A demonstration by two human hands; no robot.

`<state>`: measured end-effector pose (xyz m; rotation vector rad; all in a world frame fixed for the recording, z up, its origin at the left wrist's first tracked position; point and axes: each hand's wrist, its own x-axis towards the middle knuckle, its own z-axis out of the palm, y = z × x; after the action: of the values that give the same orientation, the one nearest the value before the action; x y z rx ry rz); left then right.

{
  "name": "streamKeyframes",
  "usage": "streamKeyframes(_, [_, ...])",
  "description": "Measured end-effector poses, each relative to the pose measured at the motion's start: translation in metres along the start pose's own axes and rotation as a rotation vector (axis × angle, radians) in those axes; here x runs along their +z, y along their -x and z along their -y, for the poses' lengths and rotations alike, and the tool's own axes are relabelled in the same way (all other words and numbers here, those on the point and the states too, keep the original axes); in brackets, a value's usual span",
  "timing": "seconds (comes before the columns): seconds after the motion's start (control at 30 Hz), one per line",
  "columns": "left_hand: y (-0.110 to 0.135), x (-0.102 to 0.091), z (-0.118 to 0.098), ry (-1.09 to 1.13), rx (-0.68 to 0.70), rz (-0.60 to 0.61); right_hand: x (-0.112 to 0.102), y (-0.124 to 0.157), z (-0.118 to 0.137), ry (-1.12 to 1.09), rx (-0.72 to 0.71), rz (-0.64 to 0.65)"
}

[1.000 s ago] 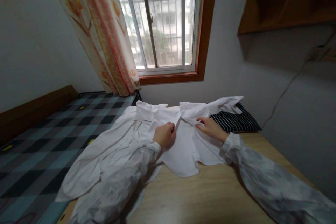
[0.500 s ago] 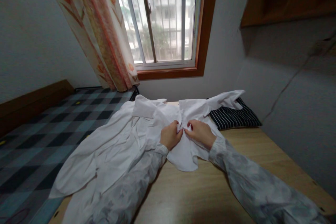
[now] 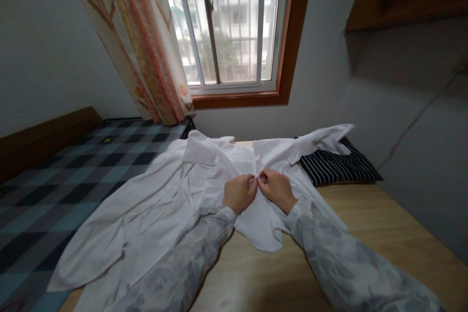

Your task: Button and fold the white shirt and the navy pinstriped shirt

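A white shirt lies spread and creased over the wooden table, its left part trailing toward the near left edge. My left hand pinches the shirt's fabric near its middle. Right beside it, my right hand pinches the same spot, the fingertips of both hands nearly touching. Whatever small detail sits between the fingertips is too small to make out. A rounded flap of the shirt hangs down below my hands, and one narrow part reaches to the far right.
A folded black cloth with white stripes lies under the shirt's right part on the wooden table. To the left is a bed with a checked cover. Behind stand a window and a curtain; a shelf hangs upper right.
My hands have drawn closer together, fingertips now almost meeting on the shirt fabric. The view has shifted slightly, and the shirt's lower flap sits a little lower.
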<state>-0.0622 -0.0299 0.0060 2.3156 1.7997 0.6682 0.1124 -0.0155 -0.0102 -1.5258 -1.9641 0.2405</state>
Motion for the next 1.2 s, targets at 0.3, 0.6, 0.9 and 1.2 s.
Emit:
streamKeyframes(0.3, [-0.008,0.004,0.002,-0.016,-0.097,-0.027,0.007,-0.004,-0.003,-0.198,-0.235,-0.094])
streamKeyframes(0.6, [-0.009,0.006,0.004,0.026,-0.124,-0.039,0.005,-0.005,-0.003,-0.234,-0.240,-0.020])
streamKeyframes(0.9, [-0.011,0.004,0.007,0.239,-0.124,-0.074,0.000,-0.004,0.003,-0.346,-0.312,-0.065])
streamKeyframes(1.2, [-0.017,0.008,0.018,0.455,-0.069,-0.041,0.003,-0.006,-0.003,-0.389,-0.314,-0.058])
